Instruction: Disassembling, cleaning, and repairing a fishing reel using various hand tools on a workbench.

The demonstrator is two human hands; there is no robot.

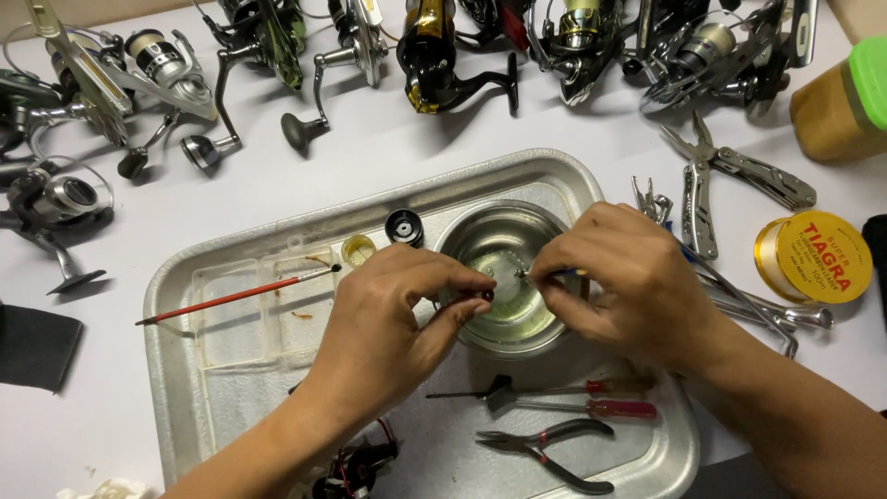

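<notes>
My left hand (pixel 388 319) pinches a small dark round part (pixel 483 295) over a shallow metal bowl (pixel 480 231). My right hand (pixel 624 277) holds a thin tool with a blue handle (pixel 565 273), its metal tip close to the part. The bowl sits in a silver metal tray (pixel 176 370). Both hands work above the bowl, almost touching each other.
In the tray lie a red-handled brush (pixel 231 297), a clear plastic box (pixel 249 314), a small black cap (pixel 405 226), two red screwdrivers (pixel 619 408) and pliers (pixel 545 448). Several fishing reels (pixel 434 55) line the far table. A multitool (pixel 721 176) and yellow line spool (pixel 813 256) lie at right.
</notes>
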